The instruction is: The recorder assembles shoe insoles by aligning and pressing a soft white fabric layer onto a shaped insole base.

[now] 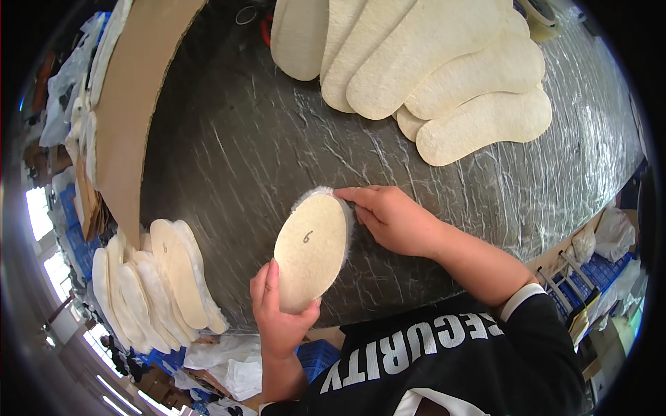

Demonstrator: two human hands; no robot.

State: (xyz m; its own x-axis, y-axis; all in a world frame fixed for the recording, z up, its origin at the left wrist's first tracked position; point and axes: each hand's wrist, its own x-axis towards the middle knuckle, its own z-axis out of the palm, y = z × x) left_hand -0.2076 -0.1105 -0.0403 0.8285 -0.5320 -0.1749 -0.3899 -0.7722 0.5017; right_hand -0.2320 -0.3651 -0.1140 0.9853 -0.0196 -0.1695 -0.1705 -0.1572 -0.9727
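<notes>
A cream insole (310, 253) with a handwritten mark on its face is held up over the dark table, tilted slightly to the right. White fleece (320, 191) shows along its top and right edge. My left hand (281, 305) grips its lower end, thumb and fingers on either side. At the upper right edge, the stretched index finger of my right hand (392, 218) touches the fleece. The right thumb stands apart from that finger, and the other fingers are curled and partly hidden. The insole's underside is mostly out of sight.
Large cream insoles (479, 125) lie fanned out at the far side of the table (229, 173). More fleece-backed insoles (182, 274) are stacked at the near left, beside a cardboard sheet (135, 104). A tape roll (540, 12) sits at the far right.
</notes>
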